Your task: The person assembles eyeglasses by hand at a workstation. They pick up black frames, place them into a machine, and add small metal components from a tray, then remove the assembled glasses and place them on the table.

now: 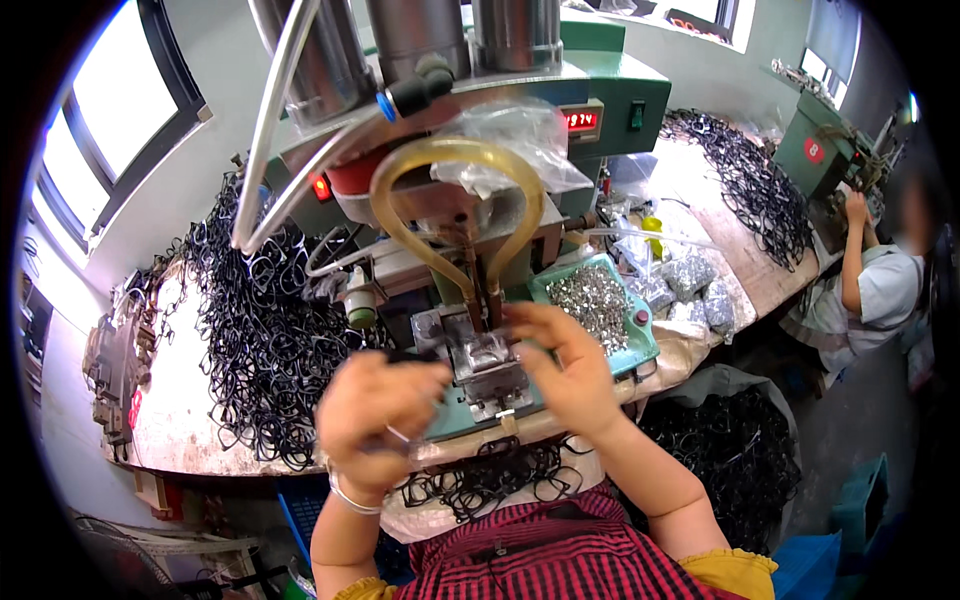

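Observation:
At the front of a green press, my left hand [385, 415] is curled and smeared by motion, with a silver bracelet at its wrist. A dark, blurred piece [412, 355] shows at its fingers, seemingly one of the thin black looped pieces. My right hand [572, 372] reaches to the right side of the metal fixture [490, 370], its fingers bent and the thumb apart from the index finger. Whether anything lies between its fingertips is hidden. A yellowish, curved tube [455, 152] loops down above the fixture.
Tangled black looped pieces [265, 345] heap on the table at left. A green tray [640, 345] of small metal parts stands right of the fixture, near clear bags [690, 275]. A sack [735, 440] of black pieces lies below right. Another person [880, 280] works at a machine far right.

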Tool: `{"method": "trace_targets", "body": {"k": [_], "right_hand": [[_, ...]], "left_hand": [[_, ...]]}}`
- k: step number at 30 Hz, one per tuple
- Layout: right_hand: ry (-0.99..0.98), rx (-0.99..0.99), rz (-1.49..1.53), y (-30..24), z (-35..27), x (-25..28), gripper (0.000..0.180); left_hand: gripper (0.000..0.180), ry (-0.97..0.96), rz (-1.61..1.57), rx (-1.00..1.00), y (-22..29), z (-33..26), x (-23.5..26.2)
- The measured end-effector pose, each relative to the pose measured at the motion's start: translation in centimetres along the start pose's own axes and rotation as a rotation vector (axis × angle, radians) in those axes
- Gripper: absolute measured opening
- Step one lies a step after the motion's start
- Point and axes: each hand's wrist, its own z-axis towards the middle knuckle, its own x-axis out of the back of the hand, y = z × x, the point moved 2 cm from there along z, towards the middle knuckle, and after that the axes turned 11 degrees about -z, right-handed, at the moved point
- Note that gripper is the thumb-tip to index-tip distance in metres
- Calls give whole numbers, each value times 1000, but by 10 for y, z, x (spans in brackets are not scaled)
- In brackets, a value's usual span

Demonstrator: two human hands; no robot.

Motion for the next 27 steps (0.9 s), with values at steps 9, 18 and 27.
{"method": "trace_targets", "body": {"k": [9,18,27], "right_hand": [[364,164,-992,119,8,63,11],[286,168,-1174,121,70,7,15],[604,-267,168,139,-10,73,12]], "left_hand": [[27,-264,131,-186,-20,-19,-47],[27,-228,376,-115,0,-39,-42],[19,620,699,293,6,-103,76]]}}
